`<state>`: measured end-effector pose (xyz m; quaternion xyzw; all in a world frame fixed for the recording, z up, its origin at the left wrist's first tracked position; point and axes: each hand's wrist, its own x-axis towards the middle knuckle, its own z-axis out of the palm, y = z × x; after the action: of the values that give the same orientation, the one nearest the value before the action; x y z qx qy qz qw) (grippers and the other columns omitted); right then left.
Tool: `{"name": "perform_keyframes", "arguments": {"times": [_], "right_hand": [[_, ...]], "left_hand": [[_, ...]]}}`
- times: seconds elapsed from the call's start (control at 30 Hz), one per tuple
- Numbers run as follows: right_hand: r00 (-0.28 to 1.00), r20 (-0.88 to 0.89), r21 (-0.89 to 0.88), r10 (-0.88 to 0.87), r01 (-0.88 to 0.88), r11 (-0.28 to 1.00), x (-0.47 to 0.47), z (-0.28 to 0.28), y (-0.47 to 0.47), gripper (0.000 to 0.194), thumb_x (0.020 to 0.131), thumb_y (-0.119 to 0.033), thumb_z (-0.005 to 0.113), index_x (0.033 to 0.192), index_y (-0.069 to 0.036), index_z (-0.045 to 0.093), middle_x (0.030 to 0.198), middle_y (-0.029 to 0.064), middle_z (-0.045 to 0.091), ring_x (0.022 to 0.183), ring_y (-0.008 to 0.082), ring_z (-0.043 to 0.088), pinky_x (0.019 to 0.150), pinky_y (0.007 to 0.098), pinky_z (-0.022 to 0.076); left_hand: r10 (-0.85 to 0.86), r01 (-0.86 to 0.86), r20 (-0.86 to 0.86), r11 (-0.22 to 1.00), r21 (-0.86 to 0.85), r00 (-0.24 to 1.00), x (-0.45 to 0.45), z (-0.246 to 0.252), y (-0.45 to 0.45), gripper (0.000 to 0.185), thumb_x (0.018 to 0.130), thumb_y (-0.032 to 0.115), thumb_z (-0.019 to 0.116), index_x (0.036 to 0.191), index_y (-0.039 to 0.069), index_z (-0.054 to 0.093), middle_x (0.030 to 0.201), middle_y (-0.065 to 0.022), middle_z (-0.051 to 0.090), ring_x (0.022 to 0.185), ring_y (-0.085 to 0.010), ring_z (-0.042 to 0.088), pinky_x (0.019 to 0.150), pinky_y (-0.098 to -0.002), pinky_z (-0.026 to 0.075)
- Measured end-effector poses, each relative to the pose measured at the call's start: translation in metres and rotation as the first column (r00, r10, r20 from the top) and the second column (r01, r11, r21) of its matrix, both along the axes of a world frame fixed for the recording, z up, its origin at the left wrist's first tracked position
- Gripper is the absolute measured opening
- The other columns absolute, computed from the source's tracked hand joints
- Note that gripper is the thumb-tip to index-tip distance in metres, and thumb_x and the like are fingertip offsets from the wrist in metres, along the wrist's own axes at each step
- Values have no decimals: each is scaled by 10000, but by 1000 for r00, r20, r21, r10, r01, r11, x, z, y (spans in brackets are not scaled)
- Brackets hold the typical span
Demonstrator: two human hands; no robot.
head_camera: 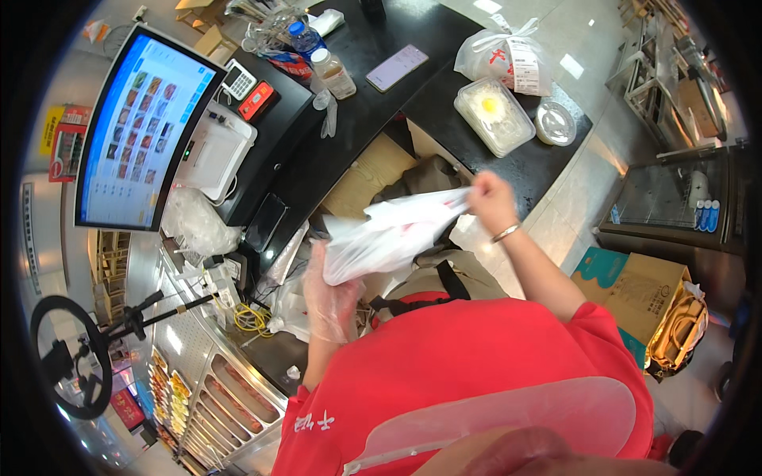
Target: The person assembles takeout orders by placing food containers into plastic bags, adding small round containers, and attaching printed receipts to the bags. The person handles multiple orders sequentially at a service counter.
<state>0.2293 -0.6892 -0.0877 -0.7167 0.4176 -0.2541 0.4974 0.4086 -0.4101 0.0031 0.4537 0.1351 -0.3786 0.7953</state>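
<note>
A white plastic bag (pixel 393 232) is stretched between both hands in front of my body. My left hand (pixel 333 291), in a clear plastic glove, holds the bag's lower left side. The bare fingers of my right hand (pixel 491 199) pinch its upper right end; a bracelet is on that wrist. On the black counter beyond stands a clear-lidded container (pixel 494 116) of white food with a fried egg visible. A round lidded tub (pixel 555 122) is to its right. Behind them, a tied white bag (pixel 506 56) bears a printed slip.
A phone (pixel 397 68) and drink bottles (pixel 334 74) stand on the counter. At left are a monitor (pixel 149 131), a white printer-like device (pixel 214 149) and a ring light (pixel 71 357). Food trays (pixel 232 392) line the lower left. A cardboard box (pixel 640 291) sits on the right.
</note>
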Motion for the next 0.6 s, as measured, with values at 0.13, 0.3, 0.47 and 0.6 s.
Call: {"name": "perform_keyframes", "arguments": {"times": [0.13, 0.3, 0.47, 0.6], "right_hand": [[977, -39, 293, -208, 210, 933, -75, -8, -27, 217, 754, -14, 692, 910, -44, 545, 766, 63, 536, 744, 155, 556, 709, 314, 511], [927, -168, -429, 336, -376, 821, -82, 38, 35, 846, 728, -107, 805, 1473, -78, 406, 1486, 194, 454, 1394, 382, 408, 1161, 444, 350], [767, -305, -483, 565, -636, 602, -21, 109, 48, 421, 720, -219, 774, 1104, -142, 619, 1057, 99, 647, 1026, 311, 637, 880, 430, 522], [931, -127, -839, 342, -285, 463, -21, 189, -8, 148, 746, -100, 677, 881, -109, 617, 774, 95, 600, 700, 305, 625, 622, 370, 512]], "left_hand": [[-257, 169, 339, 948, 269, 905, -10, 25, -4, 202, 977, 254, 643, 991, 66, 570, 948, -41, 604, 861, -159, 611, 740, -306, 532], [-512, 294, 456, 833, 468, 728, -53, 57, -41, 202, 875, 110, 725, 955, 122, 540, 868, 19, 535, 865, -96, 562, 690, -267, 495], [-752, 376, 635, 544, 750, -178, -73, 71, -62, 503, 744, 79, 814, 1201, 140, 614, 1118, -72, 673, 1050, -196, 658, 882, -336, 535], [-849, -454, 459, 529, 717, -264, 11, 96, -73, 431, 832, 47, 603, 1249, 116, 683, 1167, -186, 695, 1014, -290, 681, 891, -377, 526]]}}
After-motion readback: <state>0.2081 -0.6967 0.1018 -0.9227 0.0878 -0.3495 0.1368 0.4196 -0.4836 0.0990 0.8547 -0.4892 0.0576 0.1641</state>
